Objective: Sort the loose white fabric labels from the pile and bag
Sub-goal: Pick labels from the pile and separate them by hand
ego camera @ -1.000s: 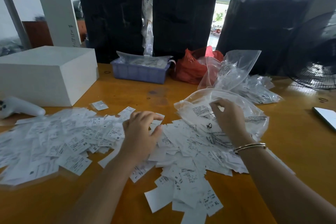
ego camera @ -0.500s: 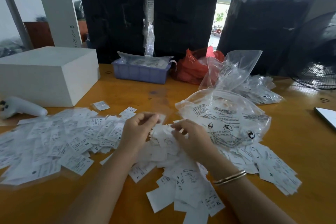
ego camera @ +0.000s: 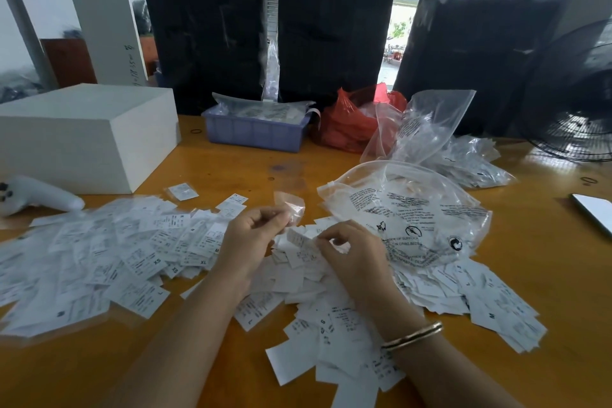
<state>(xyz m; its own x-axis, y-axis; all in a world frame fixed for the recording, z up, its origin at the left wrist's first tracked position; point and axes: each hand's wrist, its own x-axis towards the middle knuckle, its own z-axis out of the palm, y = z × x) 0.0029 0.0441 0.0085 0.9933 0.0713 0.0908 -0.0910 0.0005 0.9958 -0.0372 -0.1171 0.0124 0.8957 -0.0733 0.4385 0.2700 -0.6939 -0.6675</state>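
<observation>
Loose white fabric labels point(ego camera: 331, 318) lie heaped on the orange table in front of me. A second spread of labels point(ego camera: 109, 252) covers the table to the left. A clear printed plastic bag point(ego camera: 414, 212) lies on the right part of the heap, mouth toward me. My left hand point(ego camera: 251, 238) pinches a small clear plastic piece point(ego camera: 293, 205) just above the heap. My right hand point(ego camera: 351, 255), with a gold bangle on its wrist, pinches a small stack of labels point(ego camera: 299, 238) close beside the left hand.
A white box point(ego camera: 82, 136) and a white controller point(ego camera: 36, 195) sit at the left. At the back stand a purple bin point(ego camera: 255, 132), a red bag point(ego camera: 351, 122) and more clear bags of labels point(ego camera: 463, 159). A fan point(ego camera: 579, 103) stands far right.
My right hand came out of the clear bag and moved left to the heap's middle, where it picked up labels. My left hand rose slightly and now pinches a small clear piece.
</observation>
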